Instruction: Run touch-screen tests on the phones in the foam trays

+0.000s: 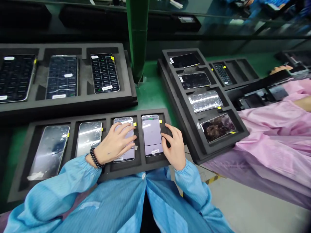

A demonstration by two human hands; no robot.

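Phone [152, 134] | in foam tray [142, 166] | right hand [175, 144] at edge, grip unclear | left hand [115, 142] over next phone [128, 156], grip spread

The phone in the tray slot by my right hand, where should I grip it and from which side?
Probably by the long edges of the phone, about mid-length, coming from above and the right with your right hand. It lies screen up in the tray, and a gap shows along its right edge; gripping there also avoids the yellow tab.
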